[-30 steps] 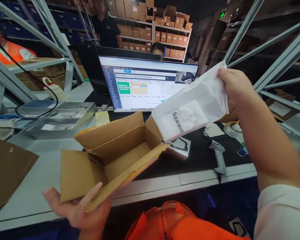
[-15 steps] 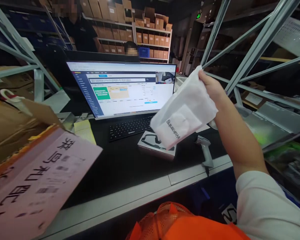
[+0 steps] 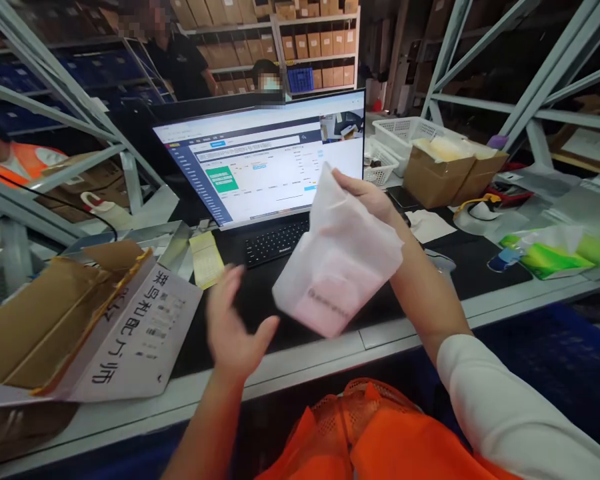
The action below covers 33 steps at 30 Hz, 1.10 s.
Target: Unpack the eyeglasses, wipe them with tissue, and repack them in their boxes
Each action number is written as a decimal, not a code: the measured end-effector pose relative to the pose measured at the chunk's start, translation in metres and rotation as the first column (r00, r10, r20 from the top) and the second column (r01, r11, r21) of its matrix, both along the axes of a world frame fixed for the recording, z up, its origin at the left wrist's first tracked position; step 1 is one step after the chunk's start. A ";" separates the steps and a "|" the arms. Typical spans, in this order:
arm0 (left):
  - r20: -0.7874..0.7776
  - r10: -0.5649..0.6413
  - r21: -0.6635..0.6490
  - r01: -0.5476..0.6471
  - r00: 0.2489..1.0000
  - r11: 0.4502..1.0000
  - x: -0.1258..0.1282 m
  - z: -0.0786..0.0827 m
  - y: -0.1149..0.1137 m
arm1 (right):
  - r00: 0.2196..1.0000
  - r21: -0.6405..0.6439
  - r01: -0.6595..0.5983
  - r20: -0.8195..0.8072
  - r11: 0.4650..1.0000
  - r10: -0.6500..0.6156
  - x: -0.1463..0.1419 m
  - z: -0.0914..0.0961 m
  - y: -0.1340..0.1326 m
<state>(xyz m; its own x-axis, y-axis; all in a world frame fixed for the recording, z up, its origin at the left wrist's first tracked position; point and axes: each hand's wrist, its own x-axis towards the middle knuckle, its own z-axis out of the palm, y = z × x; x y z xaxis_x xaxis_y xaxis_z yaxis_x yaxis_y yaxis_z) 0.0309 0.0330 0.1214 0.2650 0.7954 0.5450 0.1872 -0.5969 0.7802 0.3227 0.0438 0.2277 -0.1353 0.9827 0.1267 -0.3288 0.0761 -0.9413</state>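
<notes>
A frosted white plastic bag (image 3: 347, 240) hangs over the black desk, its top edge pinched in my right hand (image 3: 363, 190). A pale box with dark lettering shows through the lower part of the bag. To the left of the bag, my left hand (image 3: 233, 330) is raised with thumb and fingers spread, slightly blurred and touching nothing. The keyboard (image 3: 275, 245) and the lit monitor (image 3: 275, 160) stand behind the bag, which covers part of both.
An open cardboard box (image 3: 35, 320) with a handwritten white flap occupies the left end. Yellow note sheets (image 3: 206, 260) lie near the keyboard. On the right are a small carton (image 3: 437, 173), white baskets (image 3: 405, 130) and a green tissue pack (image 3: 545, 253). Two people are beyond the monitor.
My left hand has come into view on the left. The bag has come lower and nearer in my right hand. The view has shifted, showing more of the desk's right side.
</notes>
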 end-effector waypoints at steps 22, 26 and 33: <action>0.520 -0.033 -0.622 0.405 0.853 0.670 0.078 0.020 0.068 | 0.985 0.028 0.043 0.164 0.999 -0.047 -0.009 -0.061 0.035; 0.554 -0.065 -0.642 0.475 0.830 0.601 0.075 0.024 0.066 | 0.995 0.000 0.003 0.104 1.000 -0.003 -0.009 -0.063 0.036; 0.549 -0.246 -0.580 0.576 0.799 0.576 0.073 0.023 0.065 | 0.977 0.089 0.045 0.206 0.995 -0.062 -0.016 -0.050 0.011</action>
<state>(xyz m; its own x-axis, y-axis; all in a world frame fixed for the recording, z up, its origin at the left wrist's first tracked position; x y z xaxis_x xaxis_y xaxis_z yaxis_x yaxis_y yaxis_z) 0.1043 0.0978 0.1448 0.5756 0.8177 0.0119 -0.3292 0.2184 0.9186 0.3065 0.0545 0.1774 -0.1149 0.9763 0.1835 -0.1195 0.1698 -0.9782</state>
